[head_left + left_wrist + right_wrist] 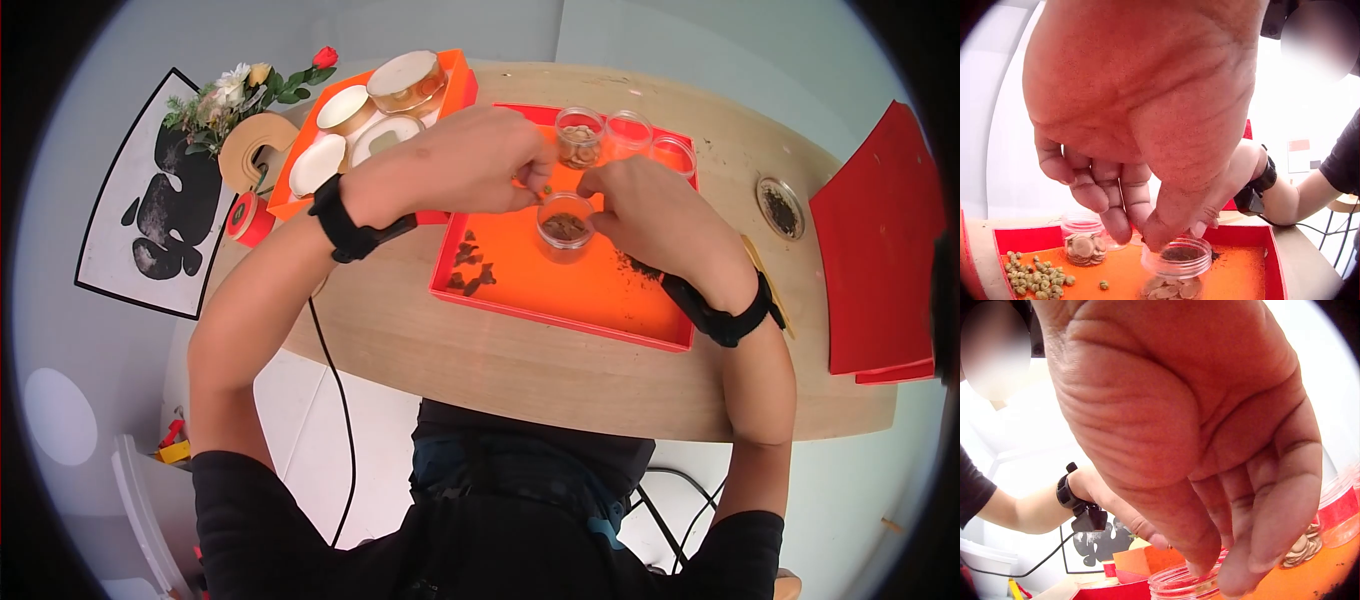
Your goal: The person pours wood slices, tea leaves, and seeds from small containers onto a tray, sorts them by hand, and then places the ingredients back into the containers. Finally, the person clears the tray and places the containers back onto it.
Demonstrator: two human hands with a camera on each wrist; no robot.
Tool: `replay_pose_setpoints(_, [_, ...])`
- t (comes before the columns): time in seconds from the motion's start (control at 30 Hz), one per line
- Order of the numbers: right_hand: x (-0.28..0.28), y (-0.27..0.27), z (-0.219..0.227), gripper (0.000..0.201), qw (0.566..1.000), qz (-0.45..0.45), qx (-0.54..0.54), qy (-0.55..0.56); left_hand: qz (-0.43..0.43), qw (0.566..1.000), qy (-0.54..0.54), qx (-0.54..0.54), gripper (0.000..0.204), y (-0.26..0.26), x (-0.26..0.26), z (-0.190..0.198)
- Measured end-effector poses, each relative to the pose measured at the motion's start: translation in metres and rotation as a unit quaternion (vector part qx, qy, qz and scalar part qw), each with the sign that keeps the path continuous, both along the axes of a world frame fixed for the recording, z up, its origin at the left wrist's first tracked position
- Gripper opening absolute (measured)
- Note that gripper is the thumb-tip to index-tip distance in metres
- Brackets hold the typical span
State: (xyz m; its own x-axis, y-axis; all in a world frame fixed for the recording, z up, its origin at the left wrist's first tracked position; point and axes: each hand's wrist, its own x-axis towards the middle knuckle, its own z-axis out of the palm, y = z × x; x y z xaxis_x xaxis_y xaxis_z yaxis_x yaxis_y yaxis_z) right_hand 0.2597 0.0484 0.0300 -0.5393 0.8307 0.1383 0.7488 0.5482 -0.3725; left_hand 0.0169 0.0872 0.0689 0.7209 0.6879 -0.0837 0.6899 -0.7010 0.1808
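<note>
An uncapped clear jar (565,228) holding brown slices stands in the orange tray with red walls (560,322). My left hand (475,160) is at its upper left, fingers loosely bent. In the left wrist view, that hand's (1141,106) thumb tip overlaps the rim of the jar (1172,270); contact is unclear. From the right, my right hand (650,205) has its thumb beside the jar. The right wrist view shows the right hand's (1191,425) thumb and index finger by the jar's threaded rim (1175,581), the other fingers relaxed. Nothing is visibly held.
Another jar (579,140) with pale discs and clear lids (629,130) are at the tray's back. Green pellets (1038,281), brown pieces (470,275) and dark crumbs lie in the tray. An orange box (463,85) of containers stands left, a dish (780,208) right.
</note>
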Motion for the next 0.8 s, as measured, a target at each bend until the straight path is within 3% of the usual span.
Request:
replay_pose_setpoints(0.27, [0.0, 0.003, 0.001, 0.012, 1.0, -0.007, -0.021, -0.009, -0.006, 0.996, -0.083, 0.036, 0.008, -0.004, 0.022, -0.014])
replay_pose_setpoints(0.5, [0.0, 0.003, -0.004, 0.014, 1.0, 0.002, -0.003, 0.007, 0.018, 0.999, -0.047, 0.007, 0.006, -0.013, 0.019, -0.013])
replay_pose_setpoints(0.6, [0.0, 0.002, -0.004, 0.014, 1.0, 0.003, 0.003, 0.001, -0.027, 0.996, -0.076, 0.035, 0.007, -0.013, 0.012, -0.02])
replay_pose_setpoints(0.7, [0.001, 0.001, -0.004, 0.013, 1.0, 0.002, 0.016, 0.0, 0.017, 0.995, -0.084, 0.041, 0.008, -0.014, 0.0, -0.018])
replay_pose_setpoints(0.8, [0.0, -0.001, -0.001, 0.012, 1.0, -0.002, 0.016, -0.004, 0.023, 0.996, 0.011, 0.08, 0.009, -0.003, -0.024, -0.036])
